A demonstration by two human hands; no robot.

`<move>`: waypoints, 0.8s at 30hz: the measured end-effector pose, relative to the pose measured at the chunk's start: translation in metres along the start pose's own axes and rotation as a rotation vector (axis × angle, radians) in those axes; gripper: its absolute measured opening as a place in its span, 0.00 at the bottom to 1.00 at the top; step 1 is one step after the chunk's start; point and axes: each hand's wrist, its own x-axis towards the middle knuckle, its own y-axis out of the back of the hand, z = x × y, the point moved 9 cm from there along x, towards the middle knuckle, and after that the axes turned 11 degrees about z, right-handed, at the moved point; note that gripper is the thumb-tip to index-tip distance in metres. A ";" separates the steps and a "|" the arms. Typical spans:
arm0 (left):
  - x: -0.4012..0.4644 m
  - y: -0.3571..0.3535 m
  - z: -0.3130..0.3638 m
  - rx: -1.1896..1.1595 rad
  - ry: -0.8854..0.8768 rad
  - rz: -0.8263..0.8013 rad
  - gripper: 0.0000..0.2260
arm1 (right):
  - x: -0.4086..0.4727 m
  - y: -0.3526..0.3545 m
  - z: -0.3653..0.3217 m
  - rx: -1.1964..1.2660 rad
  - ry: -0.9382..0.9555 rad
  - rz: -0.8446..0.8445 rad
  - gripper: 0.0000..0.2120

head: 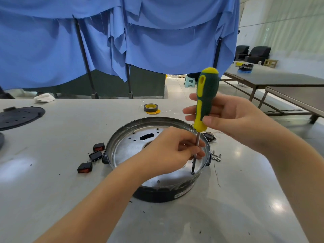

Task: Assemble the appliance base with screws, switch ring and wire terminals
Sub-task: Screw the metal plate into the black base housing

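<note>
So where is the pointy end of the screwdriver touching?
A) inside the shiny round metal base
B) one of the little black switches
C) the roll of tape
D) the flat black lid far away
A: the screwdriver stands nearly upright with its tip down on the floor of the metal base, near its front right rim, away from the tape, switches and lid.

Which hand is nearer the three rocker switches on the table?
Left. The left hand pinches the screwdriver shaft over the appliance base, just right of the rocker switches. The right hand grips the handle, higher and farther right.
</note>
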 end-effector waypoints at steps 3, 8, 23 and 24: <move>-0.002 -0.001 0.001 -0.017 0.008 -0.012 0.09 | 0.000 0.004 -0.005 -0.112 0.059 0.110 0.20; 0.000 0.008 0.007 0.057 -0.011 0.116 0.05 | 0.003 0.003 -0.007 -0.338 0.180 0.304 0.23; 0.000 0.000 0.005 -0.008 0.011 0.000 0.08 | 0.000 -0.007 0.000 0.050 0.023 -0.012 0.21; -0.001 -0.002 0.005 -0.017 0.015 -0.008 0.09 | -0.001 -0.007 -0.001 0.037 0.031 -0.010 0.22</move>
